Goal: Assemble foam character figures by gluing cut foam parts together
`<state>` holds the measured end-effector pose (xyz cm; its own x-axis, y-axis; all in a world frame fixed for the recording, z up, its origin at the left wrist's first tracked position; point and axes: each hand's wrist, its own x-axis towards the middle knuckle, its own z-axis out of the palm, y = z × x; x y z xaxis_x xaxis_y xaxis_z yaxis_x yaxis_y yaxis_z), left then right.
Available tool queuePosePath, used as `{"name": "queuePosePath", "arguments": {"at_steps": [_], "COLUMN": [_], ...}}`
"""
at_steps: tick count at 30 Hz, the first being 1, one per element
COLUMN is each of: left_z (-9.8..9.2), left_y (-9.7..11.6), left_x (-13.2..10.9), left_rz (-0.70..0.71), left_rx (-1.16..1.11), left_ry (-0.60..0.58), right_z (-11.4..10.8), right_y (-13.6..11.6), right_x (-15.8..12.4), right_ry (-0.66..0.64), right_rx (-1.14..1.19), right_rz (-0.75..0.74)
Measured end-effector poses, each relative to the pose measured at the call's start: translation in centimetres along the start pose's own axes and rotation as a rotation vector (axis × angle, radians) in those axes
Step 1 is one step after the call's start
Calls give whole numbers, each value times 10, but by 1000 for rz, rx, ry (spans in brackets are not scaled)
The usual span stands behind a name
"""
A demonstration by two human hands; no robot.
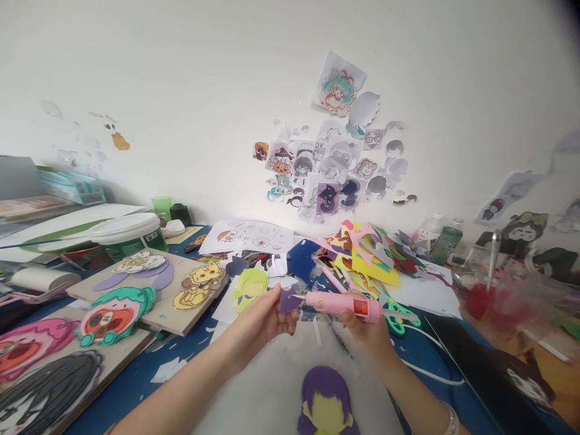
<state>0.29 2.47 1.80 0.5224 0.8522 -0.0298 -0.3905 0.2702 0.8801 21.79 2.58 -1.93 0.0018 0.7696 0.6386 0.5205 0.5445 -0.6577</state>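
My left hand (272, 314) pinches a small cut piece of purple felt or foam (287, 301) by its edge. My right hand (362, 329) is wrapped round a pink hot glue gun (339, 304), whose metal nozzle points left at the purple piece. A clear glue stick (401, 313) sticks out of the gun's back end. Below both hands, on a pale work mat (258, 386), lies a cut-out figure head with purple hair (324, 386) and a blank yellowish face. Just beyond my left hand is a yellow-green cut-out figure (251, 287) on white paper.
Green-handled scissors (397, 317) and a white cord (437, 374) lie right of my right hand. Coloured scraps (371, 251) are heaped behind. Boards with finished cut-outs (115, 314) and a white-lidded tub (129, 232) stand left. Bottles (446, 238) stand at the back right.
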Motion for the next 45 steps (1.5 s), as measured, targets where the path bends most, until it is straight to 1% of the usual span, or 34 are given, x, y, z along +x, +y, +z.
{"name": "queuePosePath", "arguments": {"at_steps": [6, 13, 17, 23, 29, 32, 39, 45], "left_z": [0, 2, 1, 2, 3, 4, 4, 5], "left_y": [0, 2, 2, 0, 3, 4, 3, 3], "left_x": [-1, -1, -1, -1, -2, -2, -2, -2], "left_rz": [-6, -4, 1, 7, 6, 12, 16, 16], "left_rx": [27, 9, 15, 34, 16, 28, 25, 49], "left_ry": [-19, -24, -27, -16, -24, -11, 29, 42], "right_z": [-2, -2, -3, -4, -2, -1, 1, 1], "right_y": [-1, -7, -7, -14, -13, -11, -14, -11], "right_x": [0, 1, 0, 0, 1, 2, 0, -1], "right_ry": [10, 33, 5, -58, -57, -66, -101, -70], "right_rx": [31, 9, -12, -66, -76, -44, 84, 54], "right_rz": [40, 1, -43, -70, -101, -110, -47, -27]}}
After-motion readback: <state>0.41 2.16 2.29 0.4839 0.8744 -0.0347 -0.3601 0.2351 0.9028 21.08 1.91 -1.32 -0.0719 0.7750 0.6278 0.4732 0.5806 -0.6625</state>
